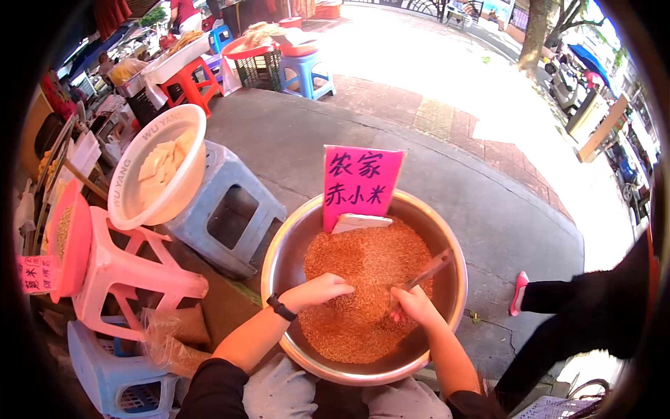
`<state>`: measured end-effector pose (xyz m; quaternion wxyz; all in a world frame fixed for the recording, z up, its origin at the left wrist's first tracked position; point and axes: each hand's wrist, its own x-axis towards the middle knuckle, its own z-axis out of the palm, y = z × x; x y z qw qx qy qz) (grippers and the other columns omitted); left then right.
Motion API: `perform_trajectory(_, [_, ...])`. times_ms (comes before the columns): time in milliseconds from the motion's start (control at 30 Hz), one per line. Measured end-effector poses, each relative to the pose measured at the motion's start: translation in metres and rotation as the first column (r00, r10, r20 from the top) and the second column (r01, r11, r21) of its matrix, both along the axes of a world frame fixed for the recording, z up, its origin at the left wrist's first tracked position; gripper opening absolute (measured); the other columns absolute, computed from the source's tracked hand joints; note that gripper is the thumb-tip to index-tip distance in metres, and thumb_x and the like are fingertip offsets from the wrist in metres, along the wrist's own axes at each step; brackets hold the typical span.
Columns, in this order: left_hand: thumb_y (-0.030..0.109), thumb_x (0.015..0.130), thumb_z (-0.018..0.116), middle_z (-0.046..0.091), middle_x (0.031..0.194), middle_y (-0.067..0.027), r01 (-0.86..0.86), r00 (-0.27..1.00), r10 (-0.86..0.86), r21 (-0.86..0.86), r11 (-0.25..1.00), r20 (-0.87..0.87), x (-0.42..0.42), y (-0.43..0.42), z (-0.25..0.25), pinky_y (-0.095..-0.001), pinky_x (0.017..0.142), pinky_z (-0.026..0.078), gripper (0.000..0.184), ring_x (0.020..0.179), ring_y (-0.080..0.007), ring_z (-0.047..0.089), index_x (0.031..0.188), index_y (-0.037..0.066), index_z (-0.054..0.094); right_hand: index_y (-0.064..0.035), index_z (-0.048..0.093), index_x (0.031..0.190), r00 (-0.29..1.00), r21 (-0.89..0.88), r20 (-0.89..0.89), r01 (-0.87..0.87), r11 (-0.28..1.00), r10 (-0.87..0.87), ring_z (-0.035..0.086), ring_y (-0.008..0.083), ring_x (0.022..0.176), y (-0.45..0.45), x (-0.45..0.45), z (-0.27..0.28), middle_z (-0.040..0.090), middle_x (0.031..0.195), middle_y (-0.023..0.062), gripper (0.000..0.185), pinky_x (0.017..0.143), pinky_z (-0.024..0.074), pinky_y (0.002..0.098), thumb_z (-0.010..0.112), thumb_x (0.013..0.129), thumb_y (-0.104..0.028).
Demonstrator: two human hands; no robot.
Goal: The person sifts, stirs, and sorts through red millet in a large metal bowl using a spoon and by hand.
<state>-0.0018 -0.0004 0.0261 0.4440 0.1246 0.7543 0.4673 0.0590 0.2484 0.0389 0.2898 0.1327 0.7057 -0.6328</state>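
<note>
A wide metal bowl (pixel 457 279) holds reddish-brown grain (pixel 356 265). At its back edge stands a pink sign (pixel 363 180) with dark handwriting, and a whitish piece (pixel 361 223) lies at the sign's foot. My left hand (pixel 322 290), with a dark band on the wrist, is over the left part of the grain; its fingers are together, and what they hold, if anything, is hidden. On the right, my right hand (pixel 412 306) is closed at the grain, beside a scoop-like tool (pixel 434 267) whose upper end points to the bowl's right rim. The tool's lower end is at my right fingers.
To the left, a white basin (pixel 124 188) of pale slabs rests on a blue-grey stool (pixel 234 178). Nearer are a pink stool (pixel 132 276), a blue stool (pixel 125 373) and bagged grain (pixel 183 325). A person's dark-clothed legs (pixel 579 300) are at the right.
</note>
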Motion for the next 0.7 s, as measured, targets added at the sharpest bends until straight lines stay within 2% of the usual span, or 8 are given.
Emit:
perform_trajectory(100, [0.020,0.087,0.052,0.058,0.089,-0.0063,-0.246,0.938,0.313,0.343,0.906,-0.153,0.003,0.008,0.017,-0.0291,0.075,0.045,0.027,0.084,-0.0130,0.055,0.103,0.000,0.058,-0.0005,0.053,0.072,0.932,0.030,-0.262,0.266,0.963,-0.249,0.055,0.0212,0.044,0.007,-0.002,-0.004,0.056,0.056,0.0115,0.027,0.041,0.0423,0.0303,0.047,0.089,-0.020])
perform_trajectory(133, [0.016,0.087,0.052,0.058,0.093,-0.0049,-0.309,0.884,0.431,0.466,0.829,-0.182,0.005,0.010,0.018,-0.0283,0.081,0.044,0.025,0.088,-0.0126,0.054,0.106,0.000,0.057,-0.0004,0.053,0.073,0.871,0.237,-0.460,0.310,0.921,-0.175,0.056,0.0242,0.047,0.010,-0.005,-0.011,0.056,0.057,0.0131,0.026,0.044,0.0430,0.0325,0.047,0.089,-0.020])
perform_trajectory(200, [0.018,0.084,0.052,0.053,0.113,-0.0134,-0.306,0.809,0.407,0.288,0.907,-0.424,0.002,0.002,-0.006,-0.0334,0.093,0.039,0.037,0.108,-0.0234,0.050,0.116,-0.001,0.050,-0.0003,0.053,0.074,0.690,0.559,-0.715,0.473,0.681,0.108,0.057,0.0302,0.052,0.012,-0.009,-0.010,0.056,0.058,0.0163,0.025,0.048,0.0443,0.0368,0.047,0.090,-0.018])
perform_trajectory(267, [0.021,0.082,0.053,0.050,0.119,-0.0171,-0.342,0.646,0.207,-0.037,0.939,-0.735,0.003,-0.003,-0.011,-0.0374,0.093,0.040,0.044,0.111,-0.0298,0.049,0.120,-0.001,0.047,-0.0006,0.054,0.080,0.714,0.539,-0.700,0.512,0.669,0.018,0.060,0.0364,0.062,0.005,-0.005,0.006,0.059,0.065,0.0202,0.017,0.056,0.0467,0.0418,0.048,0.088,-0.015])
perform_trajectory(300, [0.023,0.079,0.054,0.042,0.126,-0.0254,-0.309,0.731,0.155,-0.119,0.944,-0.665,0.004,-0.003,-0.006,-0.0439,0.097,0.036,0.054,0.118,-0.0390,0.041,0.124,-0.005,0.042,-0.0009,0.053,0.082,0.719,0.596,-0.689,0.485,0.640,0.097,0.060,0.0368,0.062,0.006,-0.004,0.002,0.059,0.067,0.0207,0.016,0.057,0.0470,0.0433,0.048,0.088,-0.015])
perform_trajectory(433, [0.028,0.080,0.054,0.039,0.127,-0.0322,-0.197,0.779,-0.062,-0.337,0.921,-0.624,0.009,-0.001,-0.018,-0.0427,0.101,0.034,0.063,0.120,-0.0406,0.039,0.124,-0.013,0.037,-0.0026,0.050,0.086,0.716,0.647,-0.665,0.407,0.645,0.215,0.059,0.0370,0.061,0.008,-0.003,-0.011,0.057,0.065,0.0204,0.008,0.055,0.0450,0.0444,0.051,0.087,-0.010])
perform_trajectory(633, [0.023,0.079,0.059,0.048,0.121,-0.0263,-0.162,0.851,0.167,0.054,0.985,-0.497,0.002,0.006,-0.018,-0.0384,0.097,0.039,0.054,0.114,-0.0365,0.048,0.122,-0.007,0.044,-0.0032,0.048,0.088,0.745,0.570,-0.639,0.295,0.766,0.189,0.059,0.0386,0.063,0.000,-0.005,-0.008,0.057,0.066,0.0211,0.008,0.057,0.0450,0.0453,0.050,0.088,-0.011])
perform_trajectory(700, [0.014,0.081,0.057,0.052,0.117,-0.0193,-0.262,0.913,0.322,0.245,0.934,-0.251,0.002,0.008,-0.005,-0.0315,0.090,0.042,0.045,0.103,-0.0254,0.054,0.121,-0.004,0.047,-0.0034,0.050,0.091,0.768,0.477,-0.628,0.250,0.843,0.128,0.060,0.0384,0.068,-0.002,-0.004,0.003,0.059,0.071,0.0200,0.008,0.060,0.0465,0.0423,0.050,0.088,-0.011])
